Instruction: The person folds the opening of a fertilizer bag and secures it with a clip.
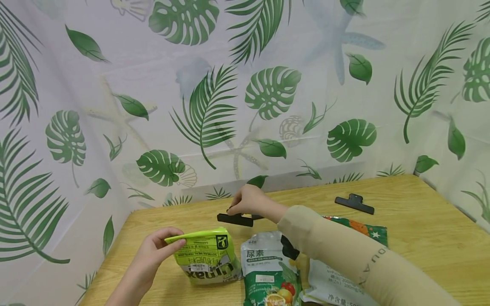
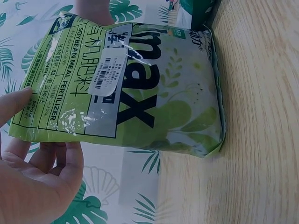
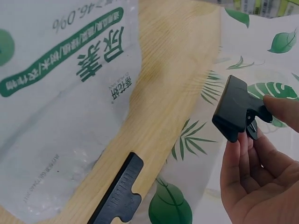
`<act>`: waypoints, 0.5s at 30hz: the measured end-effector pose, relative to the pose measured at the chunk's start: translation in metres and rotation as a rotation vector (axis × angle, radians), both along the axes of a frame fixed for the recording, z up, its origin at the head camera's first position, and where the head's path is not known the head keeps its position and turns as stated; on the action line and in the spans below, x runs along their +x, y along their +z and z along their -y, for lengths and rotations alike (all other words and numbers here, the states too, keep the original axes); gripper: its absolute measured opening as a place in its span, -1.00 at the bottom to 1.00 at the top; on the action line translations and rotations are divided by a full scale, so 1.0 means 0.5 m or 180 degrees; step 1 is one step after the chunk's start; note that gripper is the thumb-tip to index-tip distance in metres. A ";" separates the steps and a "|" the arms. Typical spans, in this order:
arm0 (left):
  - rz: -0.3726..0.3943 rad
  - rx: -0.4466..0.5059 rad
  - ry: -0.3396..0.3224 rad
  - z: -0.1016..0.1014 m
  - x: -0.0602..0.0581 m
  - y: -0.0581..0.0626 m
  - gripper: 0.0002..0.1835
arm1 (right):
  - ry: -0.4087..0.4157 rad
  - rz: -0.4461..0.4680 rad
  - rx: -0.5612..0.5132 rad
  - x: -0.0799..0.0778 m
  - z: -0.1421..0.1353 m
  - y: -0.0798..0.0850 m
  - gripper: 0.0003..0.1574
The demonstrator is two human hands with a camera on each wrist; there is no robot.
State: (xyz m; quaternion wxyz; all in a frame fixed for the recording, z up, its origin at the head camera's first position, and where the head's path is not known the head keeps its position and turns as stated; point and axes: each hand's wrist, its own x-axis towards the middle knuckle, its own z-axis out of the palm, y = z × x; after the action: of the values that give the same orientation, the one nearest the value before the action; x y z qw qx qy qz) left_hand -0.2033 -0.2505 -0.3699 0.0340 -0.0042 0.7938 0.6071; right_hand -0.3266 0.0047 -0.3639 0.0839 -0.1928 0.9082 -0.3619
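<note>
My left hand [image 1: 158,246] pinches the top edge of a lime-green fertilizer bag [image 1: 206,259] between thumb and fingers. The bag stands on the table with its top folded flat; in the left wrist view the thumb lies on the printed front [image 2: 154,93] and the fingers are behind. Behind and to the right of that bag, my right hand [image 1: 252,202] holds a black bag clip [image 1: 235,219] by its handles. The right wrist view shows the thumb on one handle of this clip [image 3: 236,105] and fingers beneath the other.
A white-and-green urea bag [image 1: 264,276] lies right of the lime-green one. Beyond it, partly under the right sleeve [image 1: 329,250], is another bag [image 1: 357,227]. A second black clip [image 3: 119,193] lies near the back edge, a third clip [image 1: 354,204] at the back right. A leaf-print curtain [image 1: 214,106] hangs behind.
</note>
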 end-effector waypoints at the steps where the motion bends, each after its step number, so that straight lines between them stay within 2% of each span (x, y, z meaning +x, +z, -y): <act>1: 0.0000 -0.0004 0.0000 0.000 0.000 0.000 -0.76 | 0.0008 0.0009 -0.0008 0.001 0.000 0.002 -0.88; 15: -0.0001 -0.0017 0.0011 0.001 -0.004 -0.003 -0.76 | 0.0092 -0.0016 -0.0003 0.021 -0.005 0.035 -0.87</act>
State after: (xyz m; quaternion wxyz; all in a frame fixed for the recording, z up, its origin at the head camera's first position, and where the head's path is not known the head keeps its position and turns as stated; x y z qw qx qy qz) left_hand -0.2054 -0.2509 -0.3712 0.0329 -0.0055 0.7955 0.6050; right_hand -0.3160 0.0073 -0.3464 0.0868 -0.2068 0.9054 -0.3605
